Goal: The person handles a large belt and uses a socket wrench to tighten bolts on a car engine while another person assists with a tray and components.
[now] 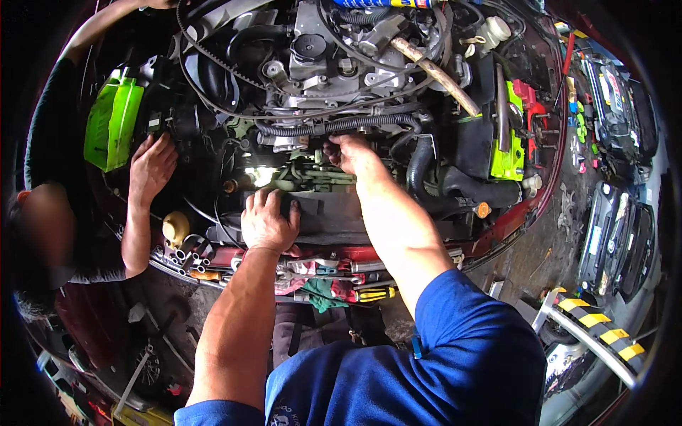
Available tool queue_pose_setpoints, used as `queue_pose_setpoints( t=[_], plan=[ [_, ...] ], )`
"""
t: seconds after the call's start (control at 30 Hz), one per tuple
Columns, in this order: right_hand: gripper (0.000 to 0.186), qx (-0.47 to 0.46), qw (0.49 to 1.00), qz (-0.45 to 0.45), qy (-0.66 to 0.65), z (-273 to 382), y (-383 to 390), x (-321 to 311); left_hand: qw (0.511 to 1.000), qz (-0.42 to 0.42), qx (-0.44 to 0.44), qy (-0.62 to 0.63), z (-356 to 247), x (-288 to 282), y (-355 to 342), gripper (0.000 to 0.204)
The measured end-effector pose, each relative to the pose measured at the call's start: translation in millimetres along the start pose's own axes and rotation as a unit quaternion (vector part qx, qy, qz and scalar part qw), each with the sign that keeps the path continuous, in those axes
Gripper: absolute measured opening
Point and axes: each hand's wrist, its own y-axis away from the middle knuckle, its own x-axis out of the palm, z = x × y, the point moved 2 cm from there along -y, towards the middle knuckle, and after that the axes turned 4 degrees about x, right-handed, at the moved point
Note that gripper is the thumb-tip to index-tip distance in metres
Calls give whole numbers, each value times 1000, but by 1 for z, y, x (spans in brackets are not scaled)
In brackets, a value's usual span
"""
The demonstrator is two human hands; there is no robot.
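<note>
The black plastic radiator shroud (334, 216) lies across the front of the engine bay, broad and dull, its upper edge level. Just behind it sits a pale green metal fitting (312, 176) (lit by a bright glare), beneath a black corrugated hose (334, 126).

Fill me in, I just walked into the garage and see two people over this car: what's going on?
A person in a blue shirt leans over an open engine bay. Their left hand rests flat on a dark panel at the front, while the right hand reaches deep in beneath a ribbed black hose; what its fingers grip is hidden. A co-worker's hand works on the left side near a bright green cover. Tools and rags lie along the front edge.
</note>
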Motion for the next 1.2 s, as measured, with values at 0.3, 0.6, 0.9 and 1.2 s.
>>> queue_pose_setpoints(
  t=[0.3,0.6,0.9,1.2],
  plan=[
    [7,-23,1000,-1,5,-1,-10,-6,1000,-7,3,-7,1,0,-1,38],
    [7,-53,998,-24,8,-6,-21,-8,999,0,26,37,-1,6,-2,34],
    [3,-25,998,-49,-1,-3,1,10,1000,1,15,11,1,3,-1,29],
    [7,-42,999,-23,16,0,3,6,1000,10,27,7,2,7,-3,32]
  ],
)
